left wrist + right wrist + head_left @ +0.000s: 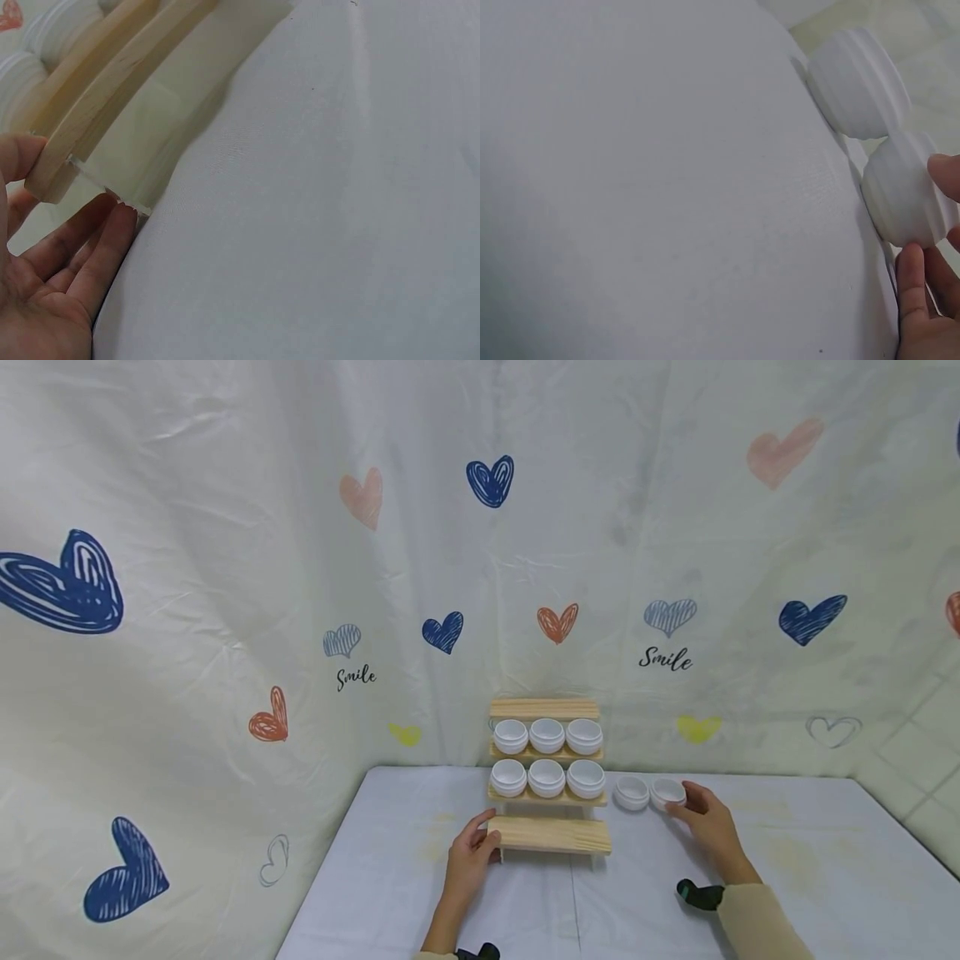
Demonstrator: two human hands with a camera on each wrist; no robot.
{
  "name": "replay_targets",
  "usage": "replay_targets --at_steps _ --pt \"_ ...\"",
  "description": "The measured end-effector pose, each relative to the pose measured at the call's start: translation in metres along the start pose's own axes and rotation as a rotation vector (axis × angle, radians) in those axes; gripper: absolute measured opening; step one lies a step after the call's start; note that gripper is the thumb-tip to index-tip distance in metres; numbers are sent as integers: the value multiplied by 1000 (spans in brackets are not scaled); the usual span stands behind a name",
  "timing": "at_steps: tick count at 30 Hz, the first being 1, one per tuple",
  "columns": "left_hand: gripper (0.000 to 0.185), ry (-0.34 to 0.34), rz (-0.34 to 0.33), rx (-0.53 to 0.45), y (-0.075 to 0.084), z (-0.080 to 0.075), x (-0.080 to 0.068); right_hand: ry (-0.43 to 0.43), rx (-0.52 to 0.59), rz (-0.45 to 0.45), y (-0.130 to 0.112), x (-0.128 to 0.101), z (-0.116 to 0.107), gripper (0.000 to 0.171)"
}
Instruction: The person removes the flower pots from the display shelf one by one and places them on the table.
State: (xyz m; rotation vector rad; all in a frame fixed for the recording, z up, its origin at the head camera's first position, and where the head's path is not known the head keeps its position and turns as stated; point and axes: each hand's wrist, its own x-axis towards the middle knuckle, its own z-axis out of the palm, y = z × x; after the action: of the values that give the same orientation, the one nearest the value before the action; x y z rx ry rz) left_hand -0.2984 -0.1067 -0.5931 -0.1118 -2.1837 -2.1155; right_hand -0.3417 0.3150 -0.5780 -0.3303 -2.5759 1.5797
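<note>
White ribbed bowl (pixel 667 793), the right one of a loose pair on the surface (pixel 795 860), sits at the fingertips of the right hand (pixel 708 827). In the right wrist view the fingers (pixel 911 274) curl against its near and right sides; bowl upright, just far and left of the palm. Second loose bowl (pixel 632 792) touches it on the left, between it and the wooden tiered rack (pixel 547 777). Left hand (pixel 471 853) grips the left end of the rack's lowest step (pixel 552 834), thumb on the wood, fingers underneath. Upper two tiers hold three bowls each; lowest step bare. Right hand is nearer both loose bowls; nothing stands between them and the rack.
</note>
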Motion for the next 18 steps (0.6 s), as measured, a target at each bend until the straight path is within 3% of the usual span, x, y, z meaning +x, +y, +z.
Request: replay_targets --at_steps 7,15,18 --pt "42 -2 2 -3 0 0 1 42 60 33 0 -2 -2 76" --pt "42 -2 6 7 0 1 1 211 226 99 -4 -5 -1 59" --pt "42 0 10 2 0 0 1 231 271 140 -4 -6 0 54"
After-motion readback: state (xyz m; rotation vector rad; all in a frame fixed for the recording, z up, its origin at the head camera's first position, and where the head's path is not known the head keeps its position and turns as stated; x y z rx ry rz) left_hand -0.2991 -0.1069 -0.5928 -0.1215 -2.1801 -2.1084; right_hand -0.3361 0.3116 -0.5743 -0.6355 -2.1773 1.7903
